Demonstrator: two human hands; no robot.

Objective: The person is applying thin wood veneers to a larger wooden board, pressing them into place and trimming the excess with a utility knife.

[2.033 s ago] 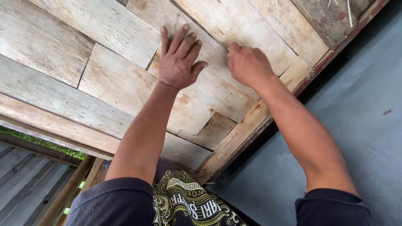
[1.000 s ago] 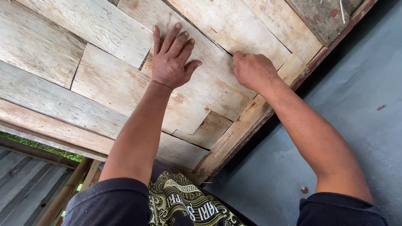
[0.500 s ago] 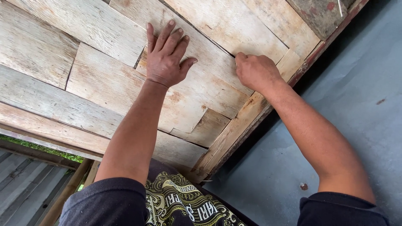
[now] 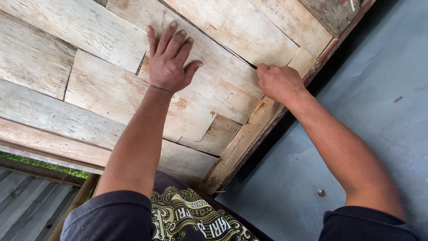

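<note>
Wooden plank (image 4: 223,85) under left fingers (image 4: 171,38)

Dark short sleeves (image 4: 111,214), gold-patterned black cloth (image 4: 187,218).

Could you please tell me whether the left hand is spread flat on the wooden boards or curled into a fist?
Spread flat: the left hand lies palm down on a pale weathered board, fingers extended and slightly apart, thumb out sideways.

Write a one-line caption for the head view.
Left hand pressed flat on a weathered wooden board, right hand gripping the board's edge beside a grey wall.
</note>
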